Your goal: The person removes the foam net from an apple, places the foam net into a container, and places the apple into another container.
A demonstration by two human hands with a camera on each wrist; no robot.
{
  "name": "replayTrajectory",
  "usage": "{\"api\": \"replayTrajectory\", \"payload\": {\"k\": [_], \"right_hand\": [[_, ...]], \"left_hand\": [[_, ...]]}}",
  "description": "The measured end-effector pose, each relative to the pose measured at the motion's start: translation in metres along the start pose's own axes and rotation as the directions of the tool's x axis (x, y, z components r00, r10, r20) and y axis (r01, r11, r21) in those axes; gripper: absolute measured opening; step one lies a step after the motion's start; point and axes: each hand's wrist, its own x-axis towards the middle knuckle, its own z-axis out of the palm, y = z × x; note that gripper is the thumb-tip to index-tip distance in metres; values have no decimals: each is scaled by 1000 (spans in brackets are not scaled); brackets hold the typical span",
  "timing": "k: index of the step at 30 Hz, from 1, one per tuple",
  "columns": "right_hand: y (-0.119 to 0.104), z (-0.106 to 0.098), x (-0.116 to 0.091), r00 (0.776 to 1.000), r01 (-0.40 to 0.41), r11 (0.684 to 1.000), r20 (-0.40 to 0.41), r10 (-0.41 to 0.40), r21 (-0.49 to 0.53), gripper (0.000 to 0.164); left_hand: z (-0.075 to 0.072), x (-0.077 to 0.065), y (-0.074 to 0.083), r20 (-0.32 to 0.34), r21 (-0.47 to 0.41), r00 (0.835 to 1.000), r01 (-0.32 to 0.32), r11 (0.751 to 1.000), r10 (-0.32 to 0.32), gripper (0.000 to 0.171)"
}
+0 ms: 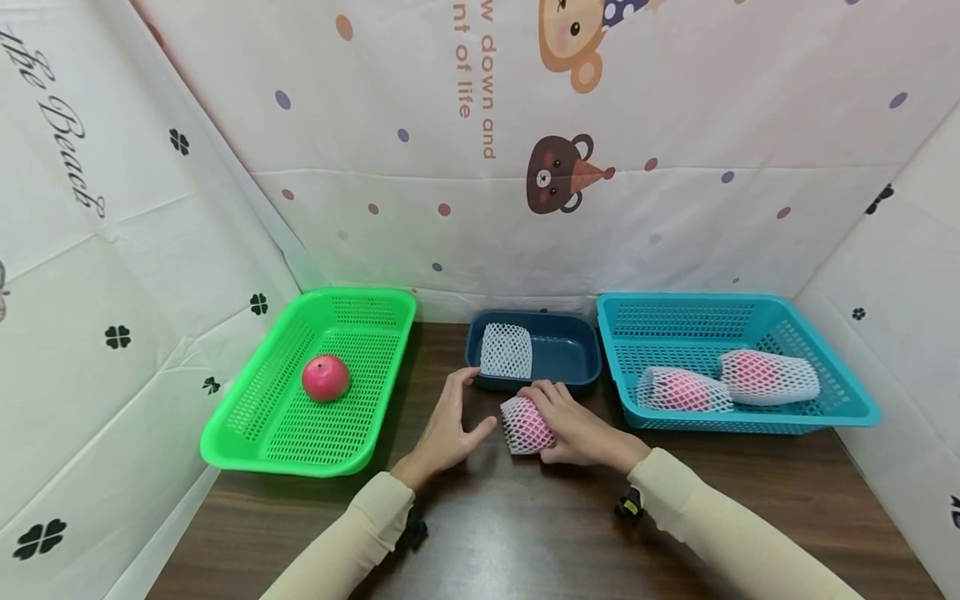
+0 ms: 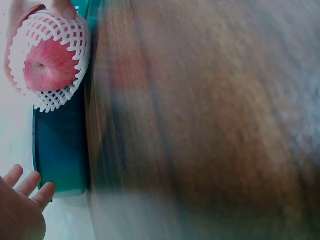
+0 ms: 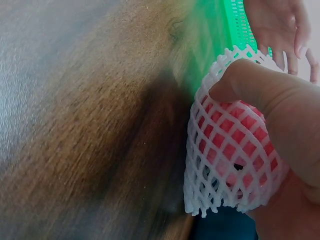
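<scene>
A red apple (image 2: 50,65) sits inside a white foam net sleeve (image 3: 220,145), its end showing through the sleeve's open mouth in the left wrist view. My right hand (image 1: 579,427) grips the sleeved apple above the table, thumb on one side and fingers round the other. To its left, my left hand (image 1: 447,427) is held apart from the apple, fingers spread and nothing between them. Just behind both hands stands a dark blue tray (image 1: 566,354) with a flat white foam net (image 1: 506,351) at its left end.
A green basket (image 1: 375,400) on the left holds one bare apple (image 1: 326,378). On the right, a blue basket (image 1: 675,312) contains two apples in foam nets (image 1: 684,390). Printed cloth (image 1: 450,225) hangs behind and at both sides of the wooden table (image 1: 525,533).
</scene>
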Motion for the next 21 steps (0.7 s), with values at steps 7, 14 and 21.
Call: {"api": "replayTrajectory", "payload": {"k": [7, 14, 21], "right_hand": [[1, 0, 1, 1000, -8, 1000, 11, 8, 16, 91], [2, -2, 1, 1000, -5, 999, 11, 4, 36, 91], [3, 0, -1, 1000, -9, 1000, -2, 9, 23, 91]], "left_hand": [[0, -1, 1, 1, -7, 1000, 8, 1000, -8, 79], [1, -2, 1, -1, -3, 1000, 10, 1000, -10, 79], [2, -2, 1, 16, -19, 999, 35, 999, -35, 79]]}}
